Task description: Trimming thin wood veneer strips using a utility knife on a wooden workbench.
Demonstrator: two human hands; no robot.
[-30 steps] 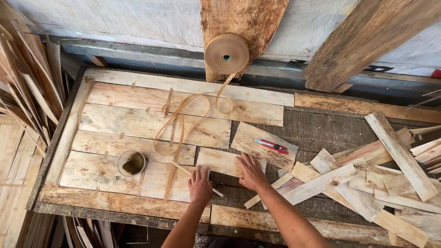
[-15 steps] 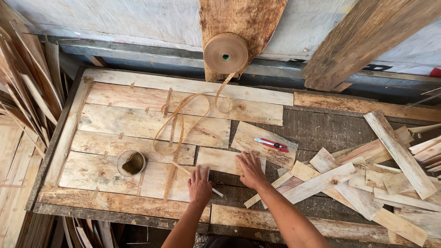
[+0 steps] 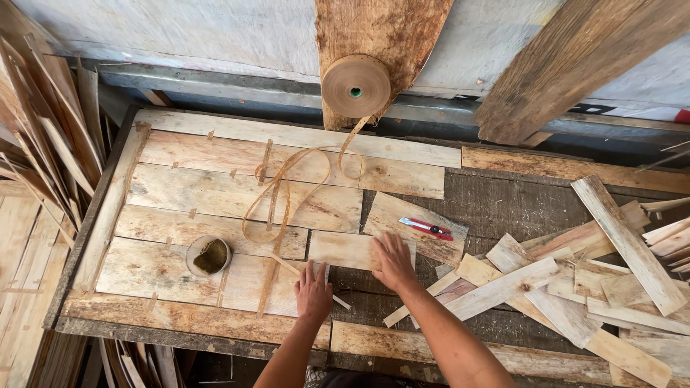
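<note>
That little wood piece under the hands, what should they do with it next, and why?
Probably slide the small veneer piece left against its neighbour sheet. Both the right hand and left hand press around it, and a dark gap shows at its left edge.

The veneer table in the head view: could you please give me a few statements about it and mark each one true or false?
1. The right hand presses flat on a small veneer piece. True.
2. The tape roll lies flat on the table. False: it hangs on the upright board behind.
3. The red cutter is in the left hand. False: it lies on a veneer sheet, unheld.
4. A small round cup sits left of both hands. True.
</note>
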